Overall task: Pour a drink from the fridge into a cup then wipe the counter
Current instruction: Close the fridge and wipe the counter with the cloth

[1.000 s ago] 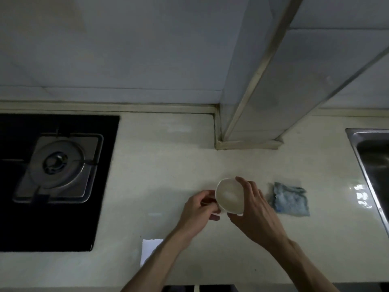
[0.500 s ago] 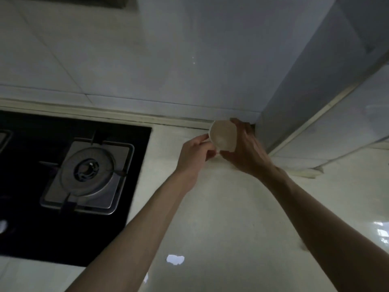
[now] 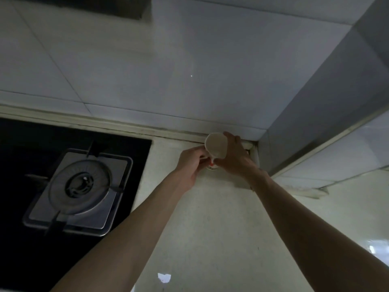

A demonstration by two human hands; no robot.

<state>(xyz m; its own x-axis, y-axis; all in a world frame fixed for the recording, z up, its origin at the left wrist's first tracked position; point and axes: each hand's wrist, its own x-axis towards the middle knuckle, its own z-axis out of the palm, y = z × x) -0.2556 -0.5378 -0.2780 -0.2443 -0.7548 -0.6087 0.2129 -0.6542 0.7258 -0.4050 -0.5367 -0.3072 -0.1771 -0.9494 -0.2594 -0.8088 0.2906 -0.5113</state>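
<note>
Pale tiled wall (image 3: 189,60) fills the upper view, meeting the cream counter (image 3: 210,228) just behind the cup. Left of the cup sits the black gas hob (image 3: 77,184). Both arms reach to the back corner. The right hand (image 3: 235,159) wraps the white cup (image 3: 216,145), tipped mouth toward the camera, pale liquid running off its lower lip. The left hand (image 3: 191,163) steadies something small below, mostly hidden. Best to tilt slowly and keep the stream centred, lest it splash the counter.
</note>
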